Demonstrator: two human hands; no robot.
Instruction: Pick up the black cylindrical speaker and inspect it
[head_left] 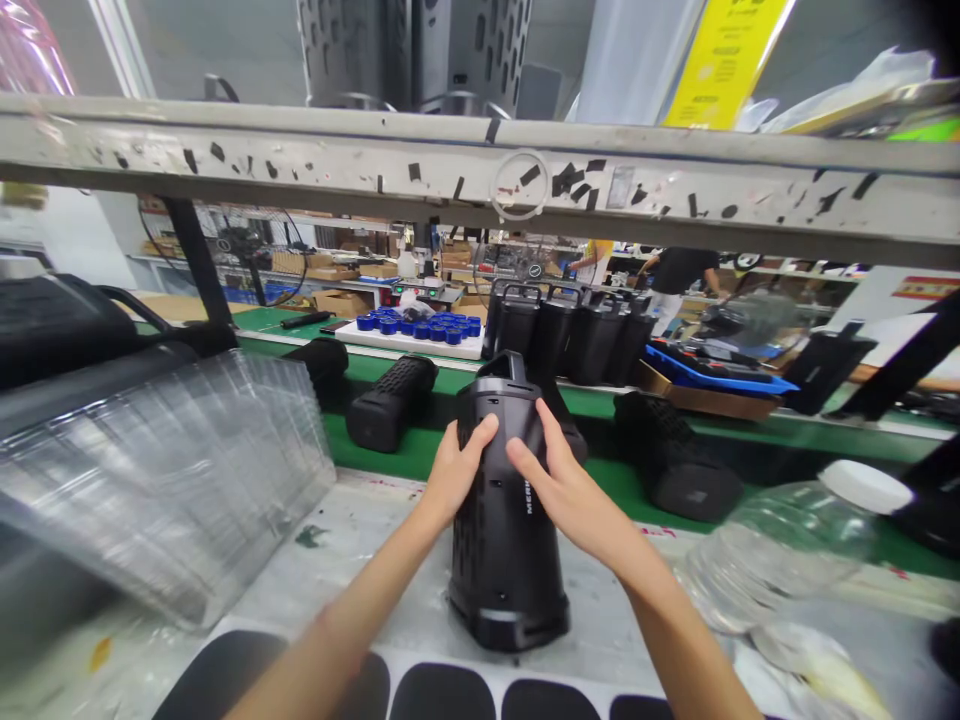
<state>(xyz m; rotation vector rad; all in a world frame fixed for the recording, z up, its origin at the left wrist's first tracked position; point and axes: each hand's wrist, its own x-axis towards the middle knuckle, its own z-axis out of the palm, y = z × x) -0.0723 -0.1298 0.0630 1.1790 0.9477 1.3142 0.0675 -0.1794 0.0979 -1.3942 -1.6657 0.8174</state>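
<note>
Hands on black speaker [504, 540], upright near front edge of grey desk [360, 540], centre of view. Left hand [452, 475] wrapped on speaker's upper left side, fingers curled round it, index tip up by perforated grille. Right hand [566, 490] laid on upper right side, fingers stretched flat across front, thumb side toward white lettering. Both grips closed on speaker, palms pressing from either side. Handle at speaker top, base flat on desk.

Stack of clear plastic trays [165, 480] lying tilted at left, well apart from left hand. Clear plastic bottle [780, 550] with white cap lying on its side at right, near right forearm. Row of dark rounded pads [442, 695] along bottom edge, just before speaker base.

Green conveyor belt [405, 455] just behind desk. Two black cylinder speakers on it: one lying left [390, 402], one lying right [686, 455]. Further back, cluster of upright black speakers [570, 335] with handles, white tray of blue caps [416, 328] left of them, blue tray [720, 368] on cardboard to right. Grey shelf beam [480, 170] overhead with black tape scraps. Person in black shirt [679, 275] far back, hands not clear.
</note>
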